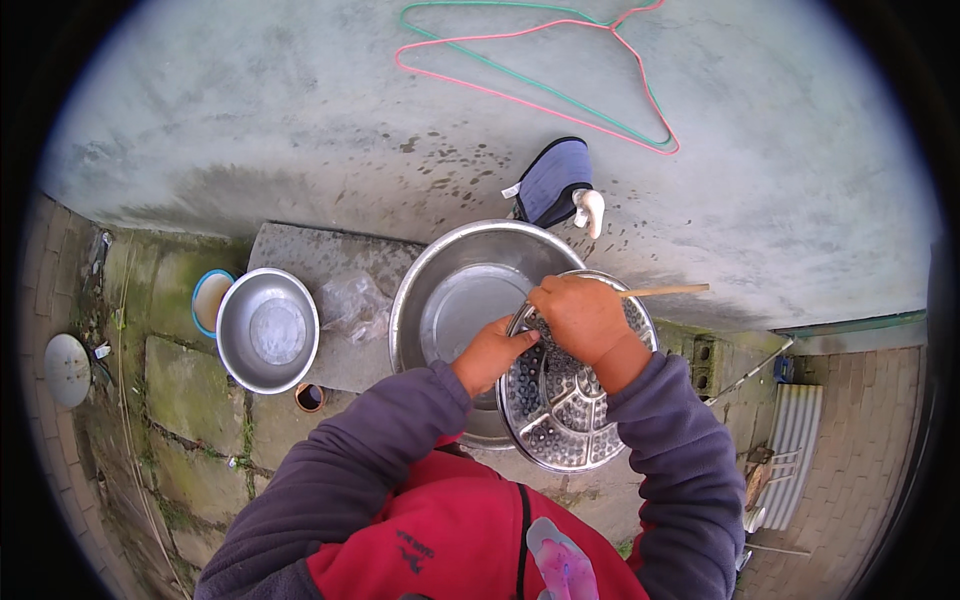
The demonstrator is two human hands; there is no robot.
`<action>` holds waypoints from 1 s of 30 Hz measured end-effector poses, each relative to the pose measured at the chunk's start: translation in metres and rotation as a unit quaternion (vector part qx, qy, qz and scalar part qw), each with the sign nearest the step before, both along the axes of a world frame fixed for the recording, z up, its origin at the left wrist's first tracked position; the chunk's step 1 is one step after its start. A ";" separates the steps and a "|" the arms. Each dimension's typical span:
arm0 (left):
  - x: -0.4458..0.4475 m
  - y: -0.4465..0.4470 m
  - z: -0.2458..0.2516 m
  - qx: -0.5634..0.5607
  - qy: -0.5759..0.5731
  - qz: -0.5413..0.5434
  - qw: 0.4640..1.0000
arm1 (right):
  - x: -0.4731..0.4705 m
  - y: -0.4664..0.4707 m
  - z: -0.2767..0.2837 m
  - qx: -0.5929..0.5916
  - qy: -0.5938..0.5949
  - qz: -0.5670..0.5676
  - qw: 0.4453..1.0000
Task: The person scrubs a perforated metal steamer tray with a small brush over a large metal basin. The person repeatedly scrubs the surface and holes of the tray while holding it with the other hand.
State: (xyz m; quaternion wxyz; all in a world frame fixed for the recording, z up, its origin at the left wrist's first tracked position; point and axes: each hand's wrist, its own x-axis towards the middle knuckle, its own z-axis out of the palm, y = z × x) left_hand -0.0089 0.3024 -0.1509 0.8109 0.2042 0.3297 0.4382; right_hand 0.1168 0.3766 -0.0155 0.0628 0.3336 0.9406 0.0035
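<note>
A round perforated metal steamer tray (577, 412) is tilted over the right rim of a large metal basin (465, 300). My left hand (495, 352) grips the tray's left edge, thumb on its upper face. On the tray's upper part lies my right hand (589, 319), fingers curled over something mostly hidden; a dark, mesh-like patch shows beneath it. A thin wooden stick (667, 290) juts out to the right from behind that hand; whether it is held I cannot tell. The basin's visible inside holds no objects.
A smaller metal basin (268, 331) and a crumpled clear plastic bag (352, 304) are on the left, by a concrete slab (330, 251). A blue-rimmed container (206, 304) stands beyond. Against the wall are a blue cloth item (559, 180) and two hangers (525, 34).
</note>
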 end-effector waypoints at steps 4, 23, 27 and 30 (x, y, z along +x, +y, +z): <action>-0.008 0.001 0.006 0.013 0.027 -0.003 1.000 | 0.020 0.034 -0.001 0.058 -0.037 -0.064 0.996; -0.014 0.006 -0.005 0.036 0.011 -0.004 0.999 | 0.002 0.013 -0.007 0.054 0.030 -0.042 0.997; -0.017 0.011 0.000 0.004 -0.045 0.006 0.999 | 0.011 0.009 0.005 0.066 0.186 -0.113 0.974; -0.022 0.015 -0.002 0.014 -0.039 0.012 0.999 | 0.021 -0.010 0.033 0.018 0.243 -0.184 0.952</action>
